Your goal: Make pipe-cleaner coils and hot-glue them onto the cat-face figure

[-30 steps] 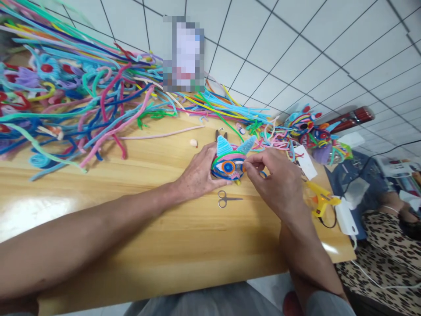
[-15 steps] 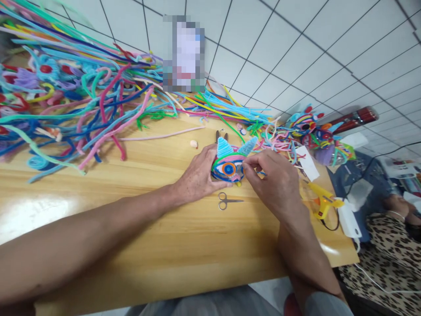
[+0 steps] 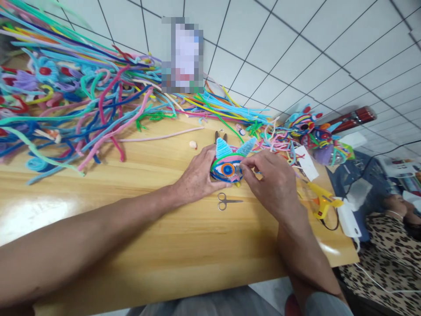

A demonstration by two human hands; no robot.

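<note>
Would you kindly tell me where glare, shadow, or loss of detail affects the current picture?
In the head view: glare whitens part of the tabletop at picture left; soft shadow darkens it beside the right forearm; a pixelated block hides detail before the tiled wall; fine detail is soft on the eared craft piece in the left hand.

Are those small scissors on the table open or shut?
Shut, it seems: the scissors lie below the cat-faced figure held in the left hand in the picture, their blades showing as one narrow strip.

The colourful cat-like head (image 3: 227,169) stands upright, light-blue ears (image 3: 222,149) up, orange-ringed eye (image 3: 228,170) showing.
</note>
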